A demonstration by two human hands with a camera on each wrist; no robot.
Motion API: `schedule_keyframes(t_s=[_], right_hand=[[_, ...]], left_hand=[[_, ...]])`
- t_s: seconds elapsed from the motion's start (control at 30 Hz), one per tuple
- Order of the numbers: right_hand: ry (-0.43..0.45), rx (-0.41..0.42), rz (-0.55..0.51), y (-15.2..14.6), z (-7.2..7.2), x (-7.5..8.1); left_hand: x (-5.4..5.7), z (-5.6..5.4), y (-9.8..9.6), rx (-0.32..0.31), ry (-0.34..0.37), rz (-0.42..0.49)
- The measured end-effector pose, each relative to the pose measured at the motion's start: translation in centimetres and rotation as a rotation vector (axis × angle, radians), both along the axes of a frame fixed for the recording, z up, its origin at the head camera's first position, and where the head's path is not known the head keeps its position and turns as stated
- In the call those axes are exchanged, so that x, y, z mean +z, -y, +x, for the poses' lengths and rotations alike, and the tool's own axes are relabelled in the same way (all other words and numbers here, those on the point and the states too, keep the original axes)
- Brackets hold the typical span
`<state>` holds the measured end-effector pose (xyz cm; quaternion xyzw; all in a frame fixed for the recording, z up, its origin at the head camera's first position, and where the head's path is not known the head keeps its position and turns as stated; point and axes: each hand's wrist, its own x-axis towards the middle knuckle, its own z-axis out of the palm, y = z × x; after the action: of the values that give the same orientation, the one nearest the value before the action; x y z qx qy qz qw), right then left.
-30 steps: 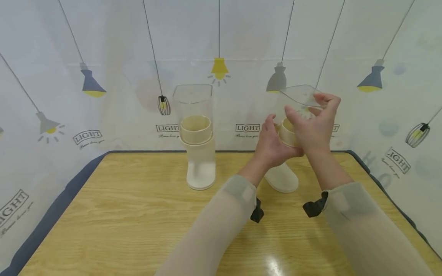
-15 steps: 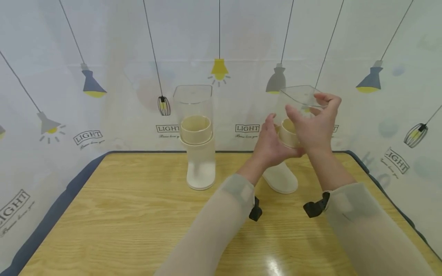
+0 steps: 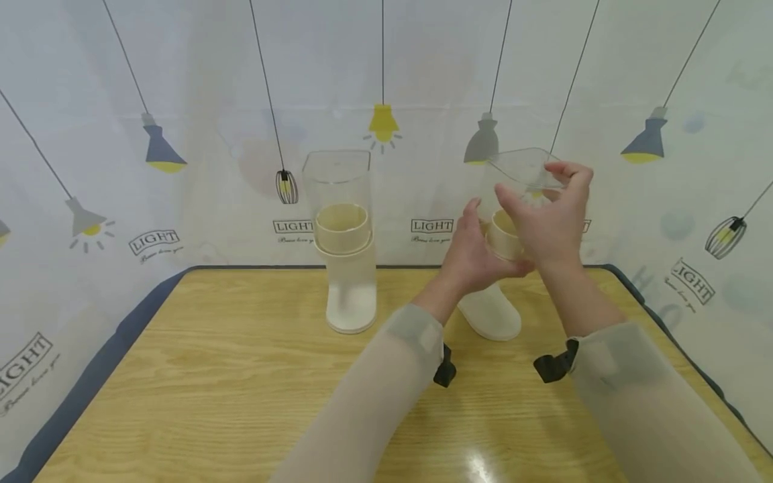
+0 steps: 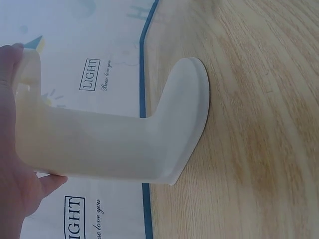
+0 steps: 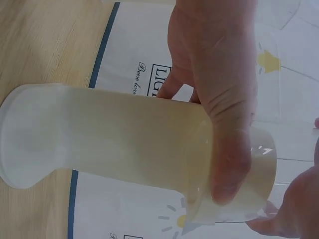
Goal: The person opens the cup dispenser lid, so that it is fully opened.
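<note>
At the right of the head view stands a cream boot-shaped stand (image 3: 492, 315), its long foot down at the wooden table. A clear square-topped container (image 3: 521, 166) rises out of the stand's round collar. My left hand (image 3: 474, 258) grips this collar, its thumb lying across the front in the right wrist view. Higher up, my right hand (image 3: 552, 218) holds the clear container by its side near the upper rim, thumb and fingers apart around it. The left wrist view shows the stand's upright body (image 4: 99, 142) from the side. My right palm hides part of the container.
A second cream stand (image 3: 352, 295) with its own clear container (image 3: 338, 178) stands upright left of my hands. The blue-edged wooden table (image 3: 241, 376) meets a pale wall covering (image 3: 435, 67) printed with lamps close behind both stands. Black wrist mounts hang below my cuffs.
</note>
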<state>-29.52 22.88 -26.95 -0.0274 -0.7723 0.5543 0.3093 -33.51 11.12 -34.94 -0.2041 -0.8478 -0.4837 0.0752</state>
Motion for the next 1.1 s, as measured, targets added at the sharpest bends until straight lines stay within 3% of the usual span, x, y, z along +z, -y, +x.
schedule_keyframes(t_s=[0.13,0.27,0.43,0.53,0.8,1.1], right_hand=[[-0.009,0.005,0.031,-0.3,0.0,0.0],[0.049,0.05,0.022,-1.3,0.2,0.4],[0.162,0.124,0.149,-2.6,1.5,1.3],[0.187,0.123,0.241,-3.3,2.1,1.8],[0.106,0.065,0.342,-2.7,2.6,1.8],[0.018,0.005,0.398,-1.8,3.3,2.5]], left_hand=[[-0.1,0.1,0.1,-0.01,0.008,0.012],[-0.1,0.1,0.1,-0.021,0.014,0.023],[-0.2,-0.2,0.5,-0.062,0.004,0.045],[-0.2,-0.4,0.6,-0.093,0.004,0.062],[-0.3,-0.5,1.0,-0.157,0.044,0.08],[-0.1,-0.8,1.3,-0.185,0.01,0.081]])
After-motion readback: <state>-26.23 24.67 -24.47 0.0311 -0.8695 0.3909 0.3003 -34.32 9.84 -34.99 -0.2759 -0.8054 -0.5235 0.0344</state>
